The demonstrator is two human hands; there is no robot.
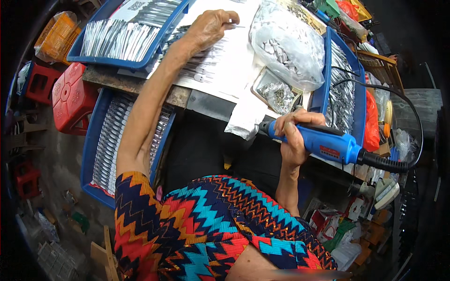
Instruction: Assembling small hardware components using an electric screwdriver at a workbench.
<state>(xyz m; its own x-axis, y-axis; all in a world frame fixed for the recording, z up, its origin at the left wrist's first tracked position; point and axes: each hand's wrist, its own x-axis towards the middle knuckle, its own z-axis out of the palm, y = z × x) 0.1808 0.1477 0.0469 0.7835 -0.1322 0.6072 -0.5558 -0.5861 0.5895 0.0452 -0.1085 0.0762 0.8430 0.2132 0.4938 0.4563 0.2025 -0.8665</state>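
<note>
Left hand (210,30) beside utensils (204,65), fingers curled, their hold unclear; right hand (294,140), farther from these, wraps a blue tool (330,143), long axis crosswise, nose leftward.

One fisheye view — head-worn (left of a pair) — looks down, close over shirt (206,218) and worktable (204,102).

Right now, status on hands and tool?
Right hand gripping blue corded tool. Left hand over white paper, grasp unclear. Plastic bag to its right.

Left arm (152,100) outstretched, left fingers (229,16) bent; right fingers (307,117) wrapped.
</note>
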